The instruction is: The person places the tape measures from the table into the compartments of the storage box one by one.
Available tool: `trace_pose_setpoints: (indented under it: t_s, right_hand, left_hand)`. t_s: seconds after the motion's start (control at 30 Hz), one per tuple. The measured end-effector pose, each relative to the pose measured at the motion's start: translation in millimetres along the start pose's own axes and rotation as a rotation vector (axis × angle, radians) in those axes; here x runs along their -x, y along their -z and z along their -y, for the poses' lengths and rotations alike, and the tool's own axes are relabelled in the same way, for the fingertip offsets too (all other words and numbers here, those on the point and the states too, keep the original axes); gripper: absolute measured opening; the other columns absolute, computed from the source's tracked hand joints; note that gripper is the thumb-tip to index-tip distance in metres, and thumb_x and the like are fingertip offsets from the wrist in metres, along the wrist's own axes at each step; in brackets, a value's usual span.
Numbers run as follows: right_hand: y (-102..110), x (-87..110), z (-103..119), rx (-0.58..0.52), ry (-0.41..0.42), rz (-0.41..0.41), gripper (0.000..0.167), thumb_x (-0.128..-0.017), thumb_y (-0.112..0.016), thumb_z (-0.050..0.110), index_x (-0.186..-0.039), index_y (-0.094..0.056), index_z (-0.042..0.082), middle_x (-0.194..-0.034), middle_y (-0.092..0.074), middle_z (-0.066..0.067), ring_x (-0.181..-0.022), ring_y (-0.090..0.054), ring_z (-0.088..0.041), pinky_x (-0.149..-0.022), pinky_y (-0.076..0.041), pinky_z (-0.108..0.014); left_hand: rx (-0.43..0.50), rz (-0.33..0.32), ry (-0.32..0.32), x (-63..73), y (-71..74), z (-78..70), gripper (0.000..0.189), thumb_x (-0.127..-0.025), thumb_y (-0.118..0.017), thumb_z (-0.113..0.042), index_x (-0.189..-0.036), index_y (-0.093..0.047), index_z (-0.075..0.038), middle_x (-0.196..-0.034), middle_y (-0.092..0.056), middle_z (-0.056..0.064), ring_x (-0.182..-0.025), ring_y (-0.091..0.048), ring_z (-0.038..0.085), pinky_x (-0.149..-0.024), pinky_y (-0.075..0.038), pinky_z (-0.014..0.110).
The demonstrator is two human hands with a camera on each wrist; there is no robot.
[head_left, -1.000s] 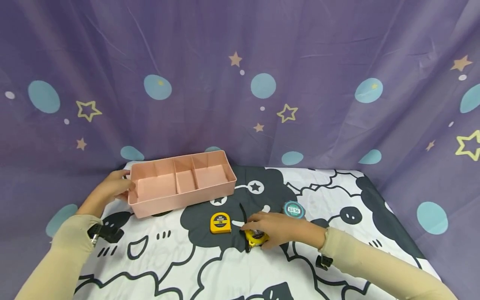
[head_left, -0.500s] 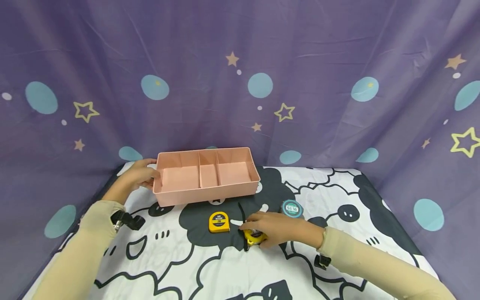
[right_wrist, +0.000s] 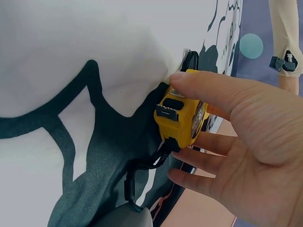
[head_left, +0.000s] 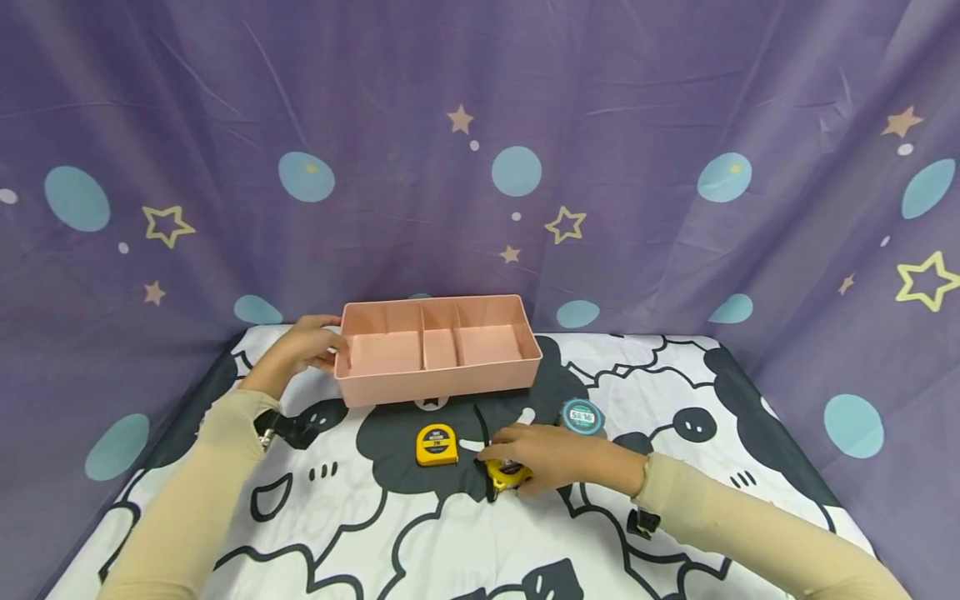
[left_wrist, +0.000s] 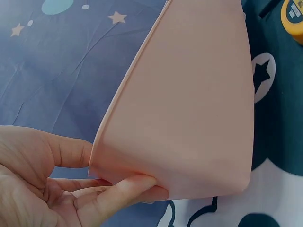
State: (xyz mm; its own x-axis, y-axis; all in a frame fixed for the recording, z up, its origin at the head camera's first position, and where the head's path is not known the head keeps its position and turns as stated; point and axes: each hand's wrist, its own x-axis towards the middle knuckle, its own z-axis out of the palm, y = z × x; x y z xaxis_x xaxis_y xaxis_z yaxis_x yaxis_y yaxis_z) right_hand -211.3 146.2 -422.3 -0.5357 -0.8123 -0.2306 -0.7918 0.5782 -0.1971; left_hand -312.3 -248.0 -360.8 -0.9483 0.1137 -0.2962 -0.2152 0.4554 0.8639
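"What's changed over there?"

"The pink box, mainly. Compared with a second ago it lies farther right along the back of the cloth, and it slants less. The left hand pinches its left end near the rim."

"Is the box up in the air?"

"I can't tell whether the bottom is lifted or touching the cloth."

"And the other hand?"

"The right hand is in the same spot, holding the strapped tape measure. The thumb presses one side of the case and fingers reach round the other. How much the lower fingers touch, I can't make out. The black strap trails from it."

"Where are the others?"

"The small yellow tape measure lies to the left of that hand, in front of the box. The teal tape measure lies just beyond the right hand, partly behind it. Neither is touched by the left hand."

"So what does the shift mean?"

"I'd say the three compartments are in easier reach of the right hand now. All three tape measures are still outside the box."
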Motion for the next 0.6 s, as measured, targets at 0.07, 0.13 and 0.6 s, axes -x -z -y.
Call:
trace_pose_setpoints:
  t_s: [0.07,0.13,0.6]
  right_hand:
    - [0,-0.4,0,0.000,0.000,0.001,0.068,-0.086,-0.081,0.021,-0.147,-0.053,0.029,-0.147,-0.054,-0.002,-0.134,-0.053,-0.020,-0.108,-0.051,-0.038]
    - [0,-0.9,1,-0.001,0.000,0.002,0.068,-0.086,-0.081,0.021,-0.147,-0.053,0.029,-0.147,-0.054,-0.002,-0.134,-0.053,-0.020,-0.108,-0.051,-0.038]
    - [1,-4.1,4,0.014,0.010,-0.002,0.064,-0.086,-0.081,0.020,-0.146,-0.056,0.027,-0.145,-0.056,-0.002,-0.133,-0.054,-0.019,-0.108,-0.050,-0.036]
  left_hand:
    - [0.006,0.003,0.002,-1.7,-3.0,-2.1,0.075,-0.089,-0.054,-0.001,-0.155,-0.021,0.012,-0.091,-0.066,0.006,-0.067,-0.066,0.012,-0.057,-0.058,0.026]
    - [0.014,0.009,0.002,-3.3,-6.5,-4.5,0.075,-0.089,-0.054,-0.001,-0.155,-0.021,0.011,-0.089,-0.065,0.004,-0.066,-0.065,0.011,-0.057,-0.058,0.025]
    - [0.074,0.055,-0.019,-21.1,-31.1,-17.5,0.075,-0.088,-0.053,0.002,-0.156,-0.022,0.010,-0.083,-0.063,0.004,-0.062,-0.066,0.012,-0.053,-0.056,0.023]
